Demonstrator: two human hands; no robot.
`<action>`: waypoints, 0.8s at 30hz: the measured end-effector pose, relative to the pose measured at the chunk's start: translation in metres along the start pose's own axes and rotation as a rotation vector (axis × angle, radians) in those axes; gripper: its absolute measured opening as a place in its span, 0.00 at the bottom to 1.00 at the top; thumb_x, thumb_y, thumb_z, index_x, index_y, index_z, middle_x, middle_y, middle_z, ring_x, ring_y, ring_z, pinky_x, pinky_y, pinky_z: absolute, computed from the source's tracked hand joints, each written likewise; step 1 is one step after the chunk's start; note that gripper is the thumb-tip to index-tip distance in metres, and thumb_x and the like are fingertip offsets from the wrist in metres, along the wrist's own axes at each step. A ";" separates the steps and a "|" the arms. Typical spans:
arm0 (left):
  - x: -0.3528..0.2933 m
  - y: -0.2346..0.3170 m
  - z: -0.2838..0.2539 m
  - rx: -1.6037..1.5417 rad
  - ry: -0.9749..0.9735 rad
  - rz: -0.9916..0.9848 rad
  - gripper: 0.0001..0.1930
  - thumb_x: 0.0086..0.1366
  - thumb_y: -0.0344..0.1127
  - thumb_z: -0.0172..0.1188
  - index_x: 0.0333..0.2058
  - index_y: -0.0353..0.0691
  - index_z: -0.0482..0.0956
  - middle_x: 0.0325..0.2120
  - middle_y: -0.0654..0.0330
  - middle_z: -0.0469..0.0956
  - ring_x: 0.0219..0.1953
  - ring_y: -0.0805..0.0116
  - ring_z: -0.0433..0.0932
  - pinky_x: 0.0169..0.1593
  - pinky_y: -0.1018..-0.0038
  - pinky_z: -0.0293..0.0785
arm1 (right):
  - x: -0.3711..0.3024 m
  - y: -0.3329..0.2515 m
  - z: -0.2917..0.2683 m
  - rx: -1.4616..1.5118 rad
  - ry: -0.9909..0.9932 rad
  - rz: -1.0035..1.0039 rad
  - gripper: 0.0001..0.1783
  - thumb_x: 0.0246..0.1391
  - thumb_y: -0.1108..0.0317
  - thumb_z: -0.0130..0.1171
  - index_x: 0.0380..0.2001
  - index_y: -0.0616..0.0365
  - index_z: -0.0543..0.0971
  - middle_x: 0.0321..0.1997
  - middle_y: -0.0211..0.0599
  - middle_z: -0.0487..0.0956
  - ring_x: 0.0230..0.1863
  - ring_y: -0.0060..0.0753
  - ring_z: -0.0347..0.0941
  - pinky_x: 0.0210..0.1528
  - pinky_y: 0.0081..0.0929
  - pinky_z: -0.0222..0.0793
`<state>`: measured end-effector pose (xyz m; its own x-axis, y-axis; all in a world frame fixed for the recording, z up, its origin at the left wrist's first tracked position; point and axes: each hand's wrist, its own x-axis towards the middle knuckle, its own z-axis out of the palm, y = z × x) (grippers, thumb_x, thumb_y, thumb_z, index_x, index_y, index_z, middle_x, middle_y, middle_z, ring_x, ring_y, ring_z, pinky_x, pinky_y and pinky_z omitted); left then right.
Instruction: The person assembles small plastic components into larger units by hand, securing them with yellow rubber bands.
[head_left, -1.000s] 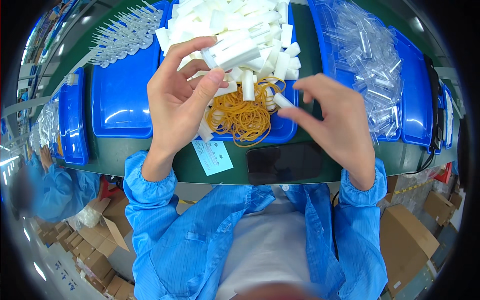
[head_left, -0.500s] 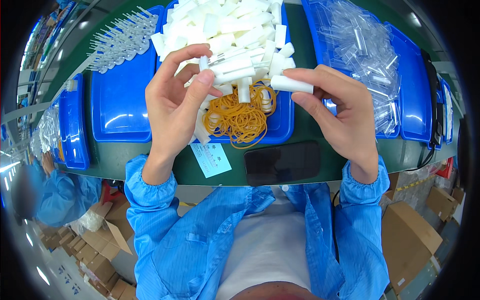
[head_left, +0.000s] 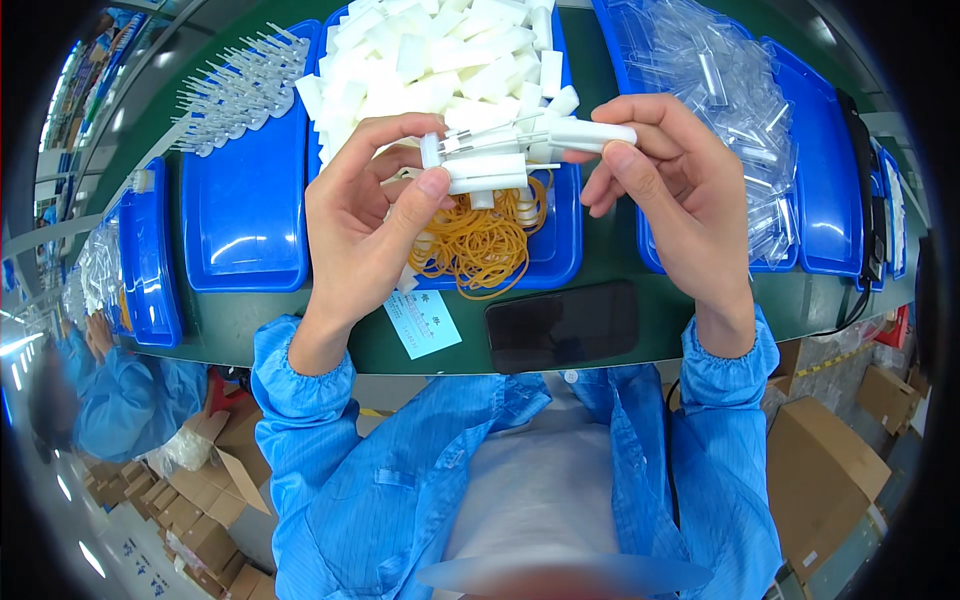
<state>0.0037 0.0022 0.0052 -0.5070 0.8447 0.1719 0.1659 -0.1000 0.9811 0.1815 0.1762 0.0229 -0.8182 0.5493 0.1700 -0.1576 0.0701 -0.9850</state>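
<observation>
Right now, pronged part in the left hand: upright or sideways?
Sideways: the pronged part has its base in the left hand, prongs pointing toward the right hand.

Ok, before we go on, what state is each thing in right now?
Left hand: closed on the pronged part
Right hand: pinching a white cylinder
Pronged part: partly covered, some prongs bare
White cylinder: at the prong tips; cannot tell if threaded
White pieces: loosely heaped
Rubber bands: tangled
Phone: flat, screen dark
Paper slip: lying flat
Clear plastic pieces: heaped
</observation>
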 end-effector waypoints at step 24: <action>0.002 -0.008 -0.001 0.025 -0.051 0.104 0.21 0.59 0.23 0.68 0.52 0.32 0.76 0.50 0.53 0.75 0.51 0.65 0.77 0.50 0.72 0.80 | 0.004 0.001 -0.014 -0.076 0.079 0.093 0.09 0.61 0.76 0.56 0.43 0.67 0.80 0.31 0.35 0.82 0.24 0.14 0.71 0.26 0.13 0.68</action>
<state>-0.0001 0.0043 -0.0025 -0.4422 0.8562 0.2673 0.2368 -0.1760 0.9555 0.1860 0.1905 0.0223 -0.7807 0.6200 0.0778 -0.0384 0.0767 -0.9963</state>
